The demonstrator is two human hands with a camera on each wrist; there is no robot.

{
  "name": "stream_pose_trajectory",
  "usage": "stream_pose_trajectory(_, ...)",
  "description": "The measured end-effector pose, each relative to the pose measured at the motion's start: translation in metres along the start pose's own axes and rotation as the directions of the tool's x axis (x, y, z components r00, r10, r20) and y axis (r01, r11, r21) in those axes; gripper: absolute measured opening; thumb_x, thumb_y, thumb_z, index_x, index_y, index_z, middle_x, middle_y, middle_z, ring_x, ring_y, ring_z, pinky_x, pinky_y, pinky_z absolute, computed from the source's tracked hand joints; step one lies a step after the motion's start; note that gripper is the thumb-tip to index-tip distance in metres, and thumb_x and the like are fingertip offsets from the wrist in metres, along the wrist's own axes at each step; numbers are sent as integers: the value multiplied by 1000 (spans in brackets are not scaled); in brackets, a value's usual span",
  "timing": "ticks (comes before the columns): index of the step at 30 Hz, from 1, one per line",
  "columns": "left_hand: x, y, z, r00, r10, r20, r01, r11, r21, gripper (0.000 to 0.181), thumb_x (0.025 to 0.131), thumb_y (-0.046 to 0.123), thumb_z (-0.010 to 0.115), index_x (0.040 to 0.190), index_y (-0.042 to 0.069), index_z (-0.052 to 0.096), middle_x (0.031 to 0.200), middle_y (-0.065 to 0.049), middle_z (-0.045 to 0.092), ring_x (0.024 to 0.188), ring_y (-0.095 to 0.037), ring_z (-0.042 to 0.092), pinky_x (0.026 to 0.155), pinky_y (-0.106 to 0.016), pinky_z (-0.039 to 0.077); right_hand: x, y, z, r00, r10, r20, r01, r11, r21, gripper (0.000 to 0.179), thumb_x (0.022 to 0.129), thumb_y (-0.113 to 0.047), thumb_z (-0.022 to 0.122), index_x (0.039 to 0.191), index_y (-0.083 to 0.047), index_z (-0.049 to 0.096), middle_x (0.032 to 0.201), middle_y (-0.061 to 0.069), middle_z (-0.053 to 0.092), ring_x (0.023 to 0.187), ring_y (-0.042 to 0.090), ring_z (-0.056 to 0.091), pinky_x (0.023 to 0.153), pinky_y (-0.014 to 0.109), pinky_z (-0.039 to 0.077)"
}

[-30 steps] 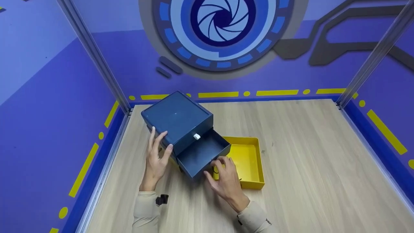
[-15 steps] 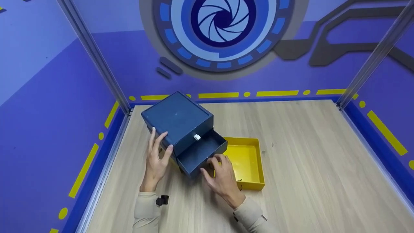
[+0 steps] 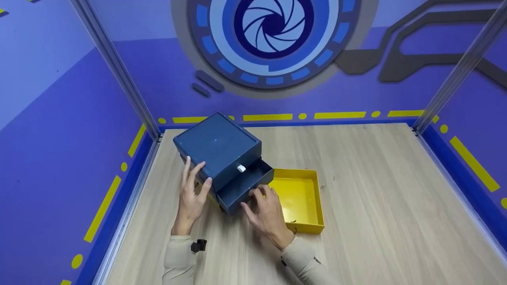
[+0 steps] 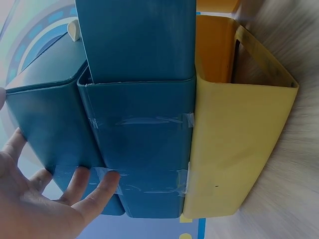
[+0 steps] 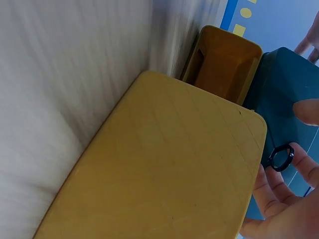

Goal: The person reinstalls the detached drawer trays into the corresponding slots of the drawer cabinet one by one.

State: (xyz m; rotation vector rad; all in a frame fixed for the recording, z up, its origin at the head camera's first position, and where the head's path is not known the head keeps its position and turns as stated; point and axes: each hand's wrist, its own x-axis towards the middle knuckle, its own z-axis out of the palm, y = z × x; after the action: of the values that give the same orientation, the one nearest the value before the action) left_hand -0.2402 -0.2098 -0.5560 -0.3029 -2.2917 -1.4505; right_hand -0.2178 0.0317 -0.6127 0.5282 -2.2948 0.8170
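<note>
A dark blue two-tier drawer unit (image 3: 216, 144) stands on a yellow casing (image 4: 239, 144) with an open, hollow front. The upper drawer is closed and has a white tab (image 3: 241, 169). The lower blue drawer (image 3: 233, 194) sticks partway out, with nothing inside it. My left hand (image 3: 193, 198) rests against the unit's left side, fingers spread. My right hand (image 3: 265, 213) touches the front of the lower drawer with its fingertips, some at the top rim. A black ring pull (image 5: 282, 158) hangs from that front beside a finger.
A yellow drawer box (image 3: 319, 202) lies open side up on the wooden table (image 3: 376, 198), right of the blue unit, with a black loop (image 3: 294, 229) at its front wall. Printed blue panels (image 3: 150, 71) with metal posts (image 3: 115, 67) enclose the table.
The lower blue drawer has slid further into the unit, with my right hand moving left along with it. My left hand stays where it was.
</note>
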Motion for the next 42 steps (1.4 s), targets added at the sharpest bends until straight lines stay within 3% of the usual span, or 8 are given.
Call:
stream_pose_trajectory(19, 0, 0, 1, 1000, 22, -12, -22, 1000, 10, 52, 104, 21, 64, 155, 22, 55, 180, -11, 14, 163, -44, 22, 112, -76, 41, 7, -4, 20, 999, -33, 25, 34, 997, -62, 39, 87, -30, 87, 113, -8, 68, 117, 14, 60, 95, 29, 64, 85, 44, 58)
stream_pose_trajectory(29, 0, -1, 0, 1000, 16, -8, -16, 1000, 20, 51, 104, 22, 65, 155, 23, 56, 180, -10, 14, 164, -42, 21, 115, -76, 38, 10, -7, 28, 994, -33, 105, 42, 995, -87, 50, 90, -35, 86, 127, -8, 68, 134, 21, 63, 113, 33, 69, 96, 45, 62)
stream_pose_trajectory(34, 0, 1, 0, 1000, -2, 3, 2, 1000, 20, 51, 105, 24, 64, 155, 24, 55, 180, -8, 13, 165, -41, 18, 117, -77, 33, 12, -9, 30, 989, -24, 147, 33, 998, -61, 54, 91, -33, 85, 134, -6, 67, 141, 25, 61, 118, 37, 70, 94, 48, 63)
stream_pose_trajectory(42, 0, -1, 1, 1000, 11, -4, -10, 999, 31, 52, 105, 24, 65, 156, 23, 55, 180, -9, 14, 164, -42, 18, 119, -78, 29, 13, -9, 26, 988, -47, 149, 53, 998, -39, 58, 90, -31, 86, 138, -5, 66, 143, 27, 60, 107, 37, 73, 86, 47, 65)
